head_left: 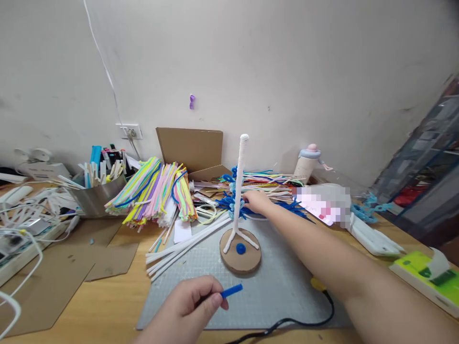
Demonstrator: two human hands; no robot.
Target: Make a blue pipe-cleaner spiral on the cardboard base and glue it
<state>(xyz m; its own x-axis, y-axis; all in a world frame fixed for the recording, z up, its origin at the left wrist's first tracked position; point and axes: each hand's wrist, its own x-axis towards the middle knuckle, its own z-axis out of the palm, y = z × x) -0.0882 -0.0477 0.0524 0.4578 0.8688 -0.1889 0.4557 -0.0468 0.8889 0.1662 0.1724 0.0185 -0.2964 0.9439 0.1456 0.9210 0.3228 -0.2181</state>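
My left hand is closed, pinching a short blue stick between thumb and fingers above the grey cutting mat. Behind it stands a round cardboard base with a white fuzzy-wrapped post on splayed white feet. A small blue coil lies on the base between those feet. My right hand reaches past the post, its fingers curled together at the blue pipe cleaners and blue looped pieces. The fingertips are partly hidden, and I cannot make out what they grip.
Pastel pipe-cleaner bundles and white pipe cleaners lie left of the base. A metal holder and power strip are farther left. A black cable crosses the mat; a bottle and green box stand right.
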